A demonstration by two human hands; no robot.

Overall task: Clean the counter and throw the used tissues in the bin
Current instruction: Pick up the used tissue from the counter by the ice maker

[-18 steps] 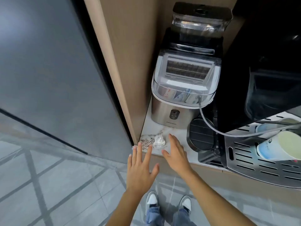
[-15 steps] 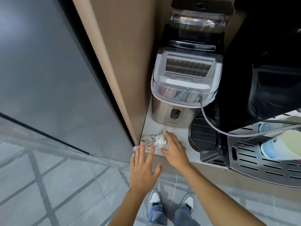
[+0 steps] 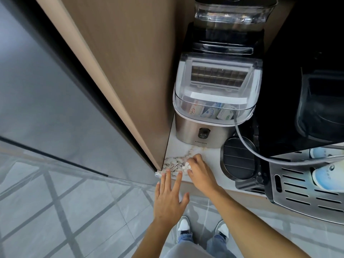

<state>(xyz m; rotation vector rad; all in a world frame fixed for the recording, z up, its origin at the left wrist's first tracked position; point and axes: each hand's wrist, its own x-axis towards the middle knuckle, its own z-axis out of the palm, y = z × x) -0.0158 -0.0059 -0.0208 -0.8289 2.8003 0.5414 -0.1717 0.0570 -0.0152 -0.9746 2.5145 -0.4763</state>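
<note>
A crumpled white tissue lies on the white marbled counter near its front left corner, beside a patch of brownish crumbs. My right hand is curled over the tissue, fingers closing around it, so only a small piece shows. My left hand is flat and open just below the counter's front edge, fingertips touching the edge under the crumbs. No bin is in view.
A steel ice maker with a clear lid stands right behind the tissue. A round black grille and a coffee machine drip tray with paper cups sit to the right. A wooden panel walls the left side.
My right hand moved left onto the tissue and closed over it. My left hand rose until its fingertips met the counter edge.
</note>
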